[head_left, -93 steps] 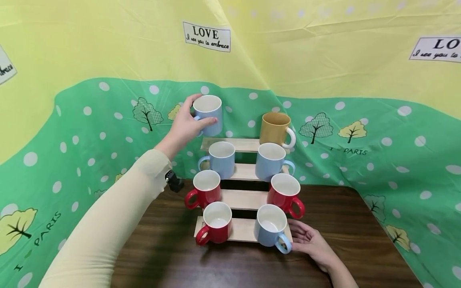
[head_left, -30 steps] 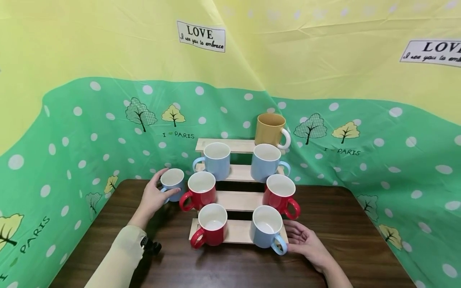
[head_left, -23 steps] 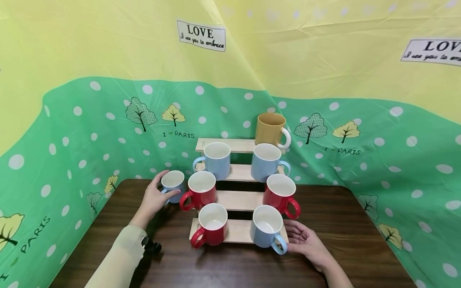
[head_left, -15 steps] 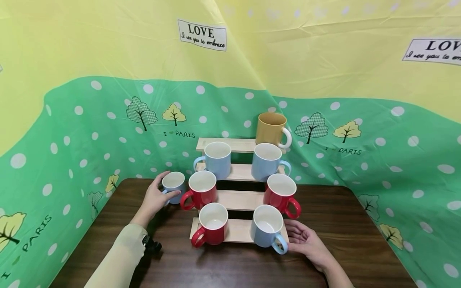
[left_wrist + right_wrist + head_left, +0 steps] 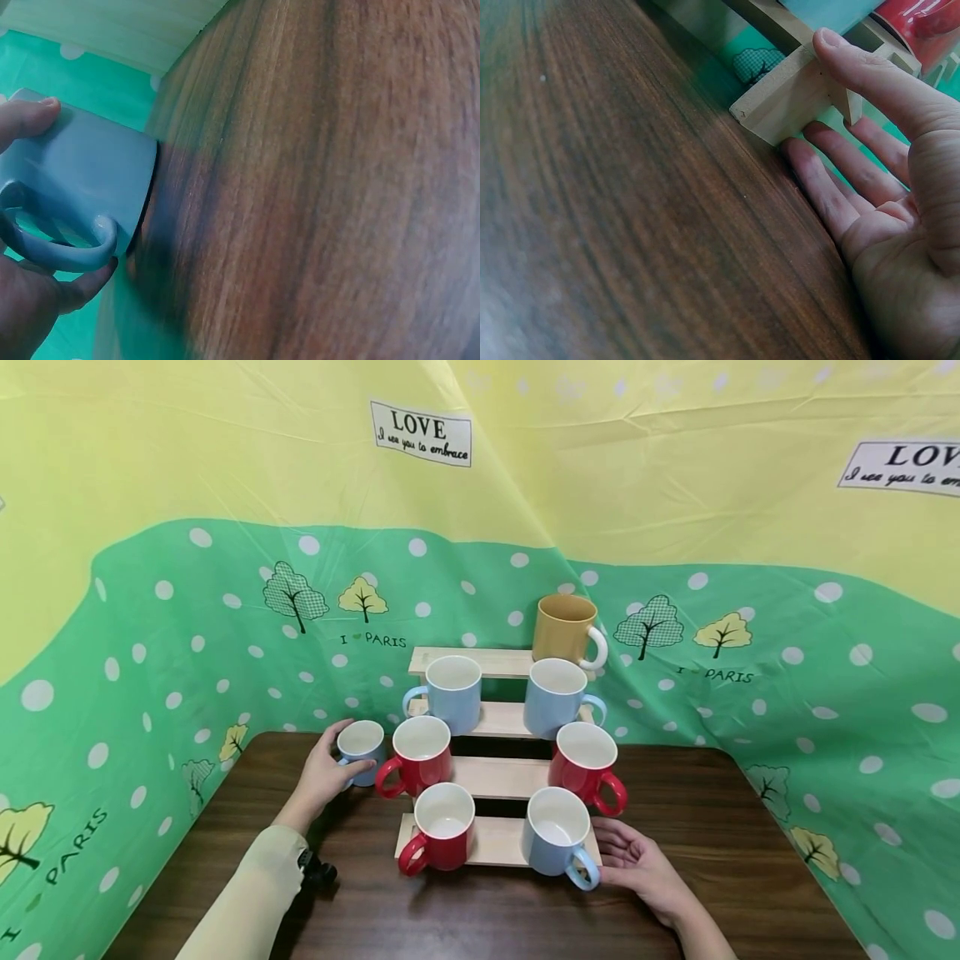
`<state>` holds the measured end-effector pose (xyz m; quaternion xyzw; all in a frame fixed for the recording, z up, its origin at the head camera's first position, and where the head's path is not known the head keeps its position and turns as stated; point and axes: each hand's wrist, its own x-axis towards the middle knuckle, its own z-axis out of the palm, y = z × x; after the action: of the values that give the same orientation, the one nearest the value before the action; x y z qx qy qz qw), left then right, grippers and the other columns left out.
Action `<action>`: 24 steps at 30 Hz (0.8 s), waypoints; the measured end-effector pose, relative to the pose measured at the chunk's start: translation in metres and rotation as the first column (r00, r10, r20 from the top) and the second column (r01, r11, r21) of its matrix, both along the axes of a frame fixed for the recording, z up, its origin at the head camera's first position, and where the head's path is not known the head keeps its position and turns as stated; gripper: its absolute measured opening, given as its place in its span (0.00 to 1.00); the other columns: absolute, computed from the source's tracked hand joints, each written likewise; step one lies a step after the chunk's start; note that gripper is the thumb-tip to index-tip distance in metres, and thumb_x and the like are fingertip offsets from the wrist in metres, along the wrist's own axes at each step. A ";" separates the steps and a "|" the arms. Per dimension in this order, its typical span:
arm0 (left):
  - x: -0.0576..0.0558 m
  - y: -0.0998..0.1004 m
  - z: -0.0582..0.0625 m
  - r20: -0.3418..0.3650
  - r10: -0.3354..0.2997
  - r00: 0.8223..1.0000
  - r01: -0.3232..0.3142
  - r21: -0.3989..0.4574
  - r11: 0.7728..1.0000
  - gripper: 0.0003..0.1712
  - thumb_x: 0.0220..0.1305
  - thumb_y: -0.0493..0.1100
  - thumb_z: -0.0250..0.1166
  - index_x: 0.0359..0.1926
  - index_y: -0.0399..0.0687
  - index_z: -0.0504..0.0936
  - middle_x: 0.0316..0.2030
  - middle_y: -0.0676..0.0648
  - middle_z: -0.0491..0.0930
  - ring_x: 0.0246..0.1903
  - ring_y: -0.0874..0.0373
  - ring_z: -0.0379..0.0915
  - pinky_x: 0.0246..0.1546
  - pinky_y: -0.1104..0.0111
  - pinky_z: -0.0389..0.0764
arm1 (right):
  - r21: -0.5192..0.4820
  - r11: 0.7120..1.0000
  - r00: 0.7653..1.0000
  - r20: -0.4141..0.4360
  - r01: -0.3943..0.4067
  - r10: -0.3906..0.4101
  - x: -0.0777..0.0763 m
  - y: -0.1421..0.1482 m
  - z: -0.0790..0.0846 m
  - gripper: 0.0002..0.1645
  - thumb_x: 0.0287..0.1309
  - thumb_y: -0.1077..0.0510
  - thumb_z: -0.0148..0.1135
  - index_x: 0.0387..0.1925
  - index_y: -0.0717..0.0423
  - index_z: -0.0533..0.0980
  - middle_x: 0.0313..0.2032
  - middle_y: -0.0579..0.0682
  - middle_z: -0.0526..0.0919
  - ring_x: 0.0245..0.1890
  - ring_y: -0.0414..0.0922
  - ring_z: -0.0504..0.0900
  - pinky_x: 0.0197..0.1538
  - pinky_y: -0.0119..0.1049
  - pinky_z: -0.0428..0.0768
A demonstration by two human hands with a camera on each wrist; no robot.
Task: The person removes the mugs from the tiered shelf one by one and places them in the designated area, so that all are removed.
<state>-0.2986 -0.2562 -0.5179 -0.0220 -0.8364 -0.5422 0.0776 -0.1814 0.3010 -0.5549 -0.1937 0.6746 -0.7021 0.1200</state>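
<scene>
My left hand (image 5: 324,777) grips a light blue mug (image 5: 363,756) at the left of a wooden tiered stand (image 5: 504,777). In the left wrist view, the thumb and fingers hold the mug (image 5: 82,165) on its side and near its handle, its base right at the tabletop. At the stand's lower right corner is my right hand (image 5: 641,868). The right wrist view shows its thumb on the end of the bottom tier (image 5: 787,101), with the fingers under and beside it. Just above that hand stands a light blue mug (image 5: 555,835) on the bottom tier.
A tan mug (image 5: 562,631) with a white handle stands on the top tier, at its right. Below it are two light blue mugs, then two red mugs; another red mug (image 5: 445,828) shares the bottom tier. A patterned cloth (image 5: 225,610) hangs behind the dark wooden table (image 5: 465,918).
My left hand has brought the light blue mug from above the top tier down to the table left of the stand, lowering it slightly in the last second. My right hand has kept its place.
</scene>
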 end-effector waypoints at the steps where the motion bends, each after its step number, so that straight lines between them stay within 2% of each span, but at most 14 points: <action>1: 0.000 0.000 0.000 0.005 0.001 1.000 -0.001 0.001 1.000 0.55 0.62 0.42 0.83 0.83 0.46 0.61 0.74 0.33 0.68 0.70 0.33 0.67 0.70 0.36 0.72 | 0.000 1.000 1.000 0.001 -0.001 0.001 0.000 0.000 0.000 0.38 0.67 0.73 0.69 0.75 0.62 0.68 0.63 0.46 0.85 0.61 0.43 0.86 0.62 0.37 0.85; 6: -0.001 -0.002 -0.002 0.020 -0.008 1.000 0.008 0.000 1.000 0.55 0.63 0.44 0.83 0.83 0.45 0.60 0.74 0.33 0.68 0.71 0.33 0.67 0.71 0.36 0.71 | 0.001 1.000 1.000 0.010 -0.002 0.002 0.001 0.000 0.000 0.37 0.68 0.73 0.69 0.75 0.60 0.69 0.63 0.46 0.85 0.61 0.43 0.86 0.62 0.36 0.85; 14: 0.001 -0.004 -0.002 0.018 -0.022 1.000 0.023 -0.038 0.999 0.55 0.64 0.45 0.82 0.83 0.45 0.59 0.73 0.31 0.69 0.70 0.32 0.67 0.72 0.34 0.69 | 0.022 1.000 1.000 0.026 0.006 -0.006 0.000 -0.001 0.001 0.38 0.68 0.72 0.69 0.76 0.65 0.66 0.64 0.46 0.84 0.62 0.42 0.86 0.63 0.36 0.84; 20: 0.000 -0.004 -0.002 0.010 -0.035 0.999 0.036 -0.058 0.998 0.55 0.65 0.46 0.82 0.83 0.43 0.58 0.73 0.31 0.69 0.70 0.33 0.68 0.72 0.35 0.69 | 0.008 1.000 1.000 0.026 -0.001 0.001 0.000 0.000 0.002 0.37 0.68 0.73 0.69 0.75 0.60 0.68 0.63 0.46 0.84 0.62 0.42 0.85 0.63 0.36 0.84; 24: 0.000 -0.004 0.002 0.028 -0.054 0.998 0.055 -0.045 0.997 0.56 0.65 0.46 0.81 0.84 0.43 0.57 0.74 0.31 0.68 0.71 0.33 0.66 0.74 0.34 0.67 | 0.002 1.000 1.000 0.020 -0.008 0.008 -0.001 0.000 0.001 0.37 0.68 0.73 0.69 0.75 0.58 0.69 0.63 0.46 0.84 0.62 0.42 0.85 0.63 0.36 0.84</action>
<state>-0.2981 -0.2607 -0.5164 -0.0393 -0.8486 -0.5252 0.0509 -0.1820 0.3013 -0.5535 -0.1892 0.6734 -0.7028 0.1297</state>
